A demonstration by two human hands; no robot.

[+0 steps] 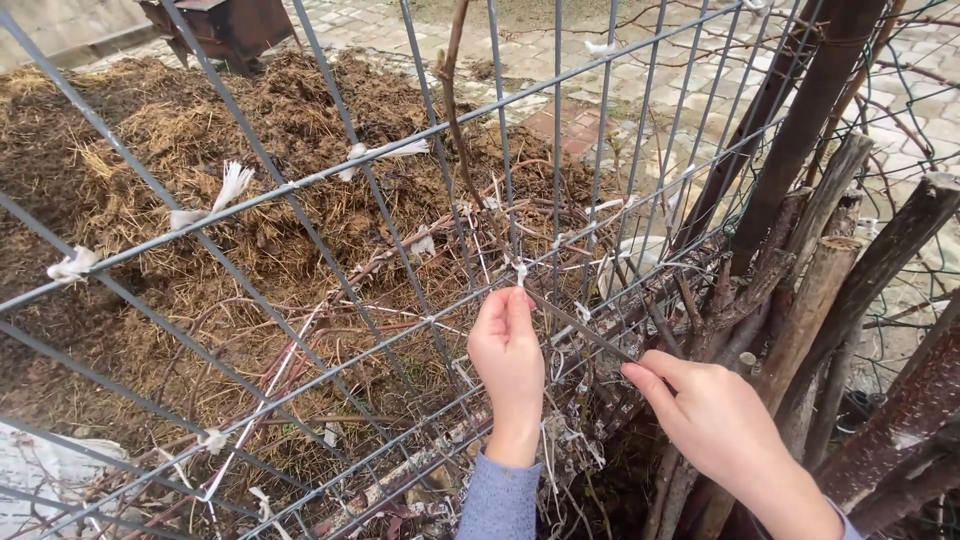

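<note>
My left hand (508, 365) pinches a thin brown twig (578, 322) against the grey wire mesh fence (300, 185), just below a small white string tie (520, 270). My right hand (712, 415) holds the lower end of the same twig between thumb and fingers. The twig runs slanting from one hand to the other across the mesh. Bare vine stems (455, 110) climb the fence above my hands.
White string ties (225, 190) knot the mesh in several spots. A bundle of rough wooden stakes (820, 270) leans at the right. Behind the fence lies a heap of dry straw and manure (180, 140), a dark metal box (225, 25) and stone paving (600, 60).
</note>
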